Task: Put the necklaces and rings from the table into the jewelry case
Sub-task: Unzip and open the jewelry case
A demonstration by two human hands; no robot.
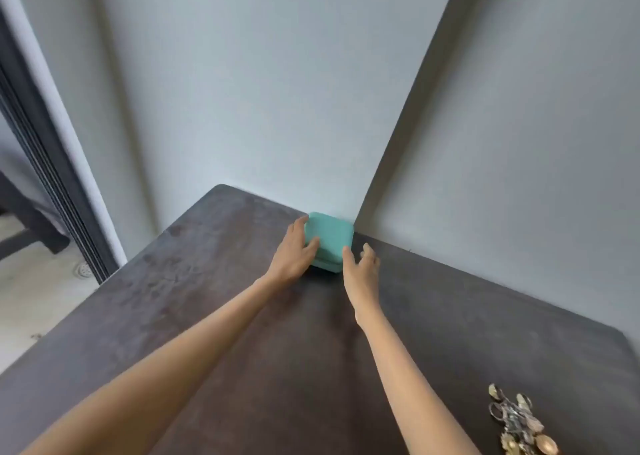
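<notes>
Left hand [294, 252] grips closed case [328, 241], thumb on lid; right hand [360, 267] fingers loosely spread, thumb touching. Looks light, rigid; hold by sides.

Both arms stretch forward, left hand [294, 252] and right hand [360, 267] half-curled.
</notes>
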